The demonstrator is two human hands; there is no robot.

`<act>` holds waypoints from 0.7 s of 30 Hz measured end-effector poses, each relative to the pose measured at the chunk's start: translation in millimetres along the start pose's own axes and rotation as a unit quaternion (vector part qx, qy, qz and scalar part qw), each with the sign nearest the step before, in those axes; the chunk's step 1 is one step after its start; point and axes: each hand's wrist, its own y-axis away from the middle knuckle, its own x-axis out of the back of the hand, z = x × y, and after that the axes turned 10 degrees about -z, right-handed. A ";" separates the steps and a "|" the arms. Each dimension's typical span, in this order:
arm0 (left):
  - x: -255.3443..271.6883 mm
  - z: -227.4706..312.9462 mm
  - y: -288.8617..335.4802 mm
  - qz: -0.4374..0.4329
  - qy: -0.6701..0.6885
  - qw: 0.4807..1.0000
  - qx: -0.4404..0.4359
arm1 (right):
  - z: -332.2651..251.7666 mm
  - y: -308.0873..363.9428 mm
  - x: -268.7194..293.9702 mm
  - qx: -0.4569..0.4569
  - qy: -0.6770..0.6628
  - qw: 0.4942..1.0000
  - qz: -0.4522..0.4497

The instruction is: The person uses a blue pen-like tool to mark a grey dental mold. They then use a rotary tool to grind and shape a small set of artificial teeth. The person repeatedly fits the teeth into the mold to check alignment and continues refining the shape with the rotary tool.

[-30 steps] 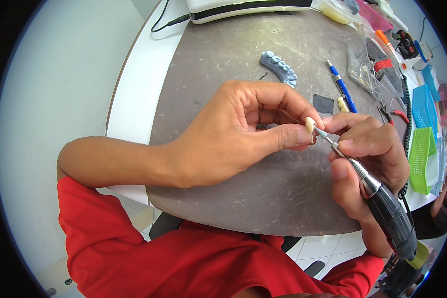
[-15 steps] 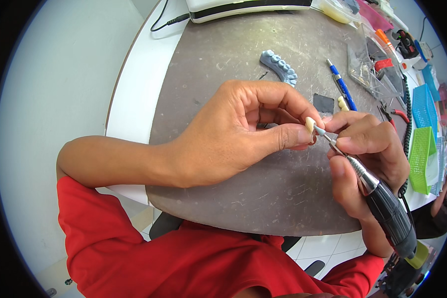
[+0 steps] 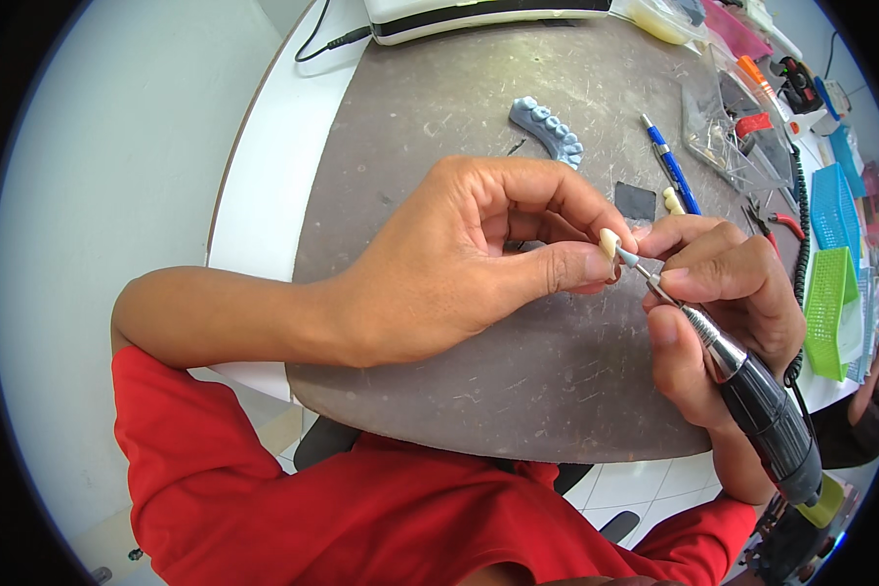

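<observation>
Left hand (image 3: 449, 269) pinches a small cream tooth piece (image 3: 609, 242) between thumb and fingertips, held just above the worktop (image 3: 439, 117) near its right-middle area. Right hand (image 3: 718, 313) is closed around a rotary handpiece (image 3: 752, 396), pen-style grip; silver neck, black body running down toward the lower right. Handpiece's small pale bur tip (image 3: 628, 258) is touching the tooth piece on its right side.

Both forearms come in over the near edge of the worktop; red sleeves (image 3: 293, 488) below.

Further out on the grey, scratched worktop: blue-grey dental arch model (image 3: 549, 127) toward the far edge, just beyond the left hand. Small black square (image 3: 635, 200) and a second cream tooth piece (image 3: 672, 200) just behind the right hand's fingers. Blue pen-like tool (image 3: 670, 174) lies beside them, angled toward the far right.

Right edge: clear plastic bags (image 3: 728, 146), red-handled pliers (image 3: 776, 223), coiled black cord (image 3: 804, 225), green basket (image 3: 830, 313) and blue basket (image 3: 835, 205). Far edge: white device (image 3: 479, 15) with a black cable (image 3: 327, 44) running off left.
</observation>
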 end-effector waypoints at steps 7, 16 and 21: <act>0.4 0.4 0.1 0.000 0.001 1.000 0.004 | 0.6 -1.0 -1.6 0.004 0.002 1.000 0.008; -0.3 1.5 0.3 0.001 0.002 1.000 0.004 | 2.0 -2.8 -1.0 0.022 0.020 1.000 0.003; 0.4 0.9 -0.3 -0.005 -0.001 1.000 0.006 | 2.1 -2.9 0.3 0.017 0.021 1.000 -0.002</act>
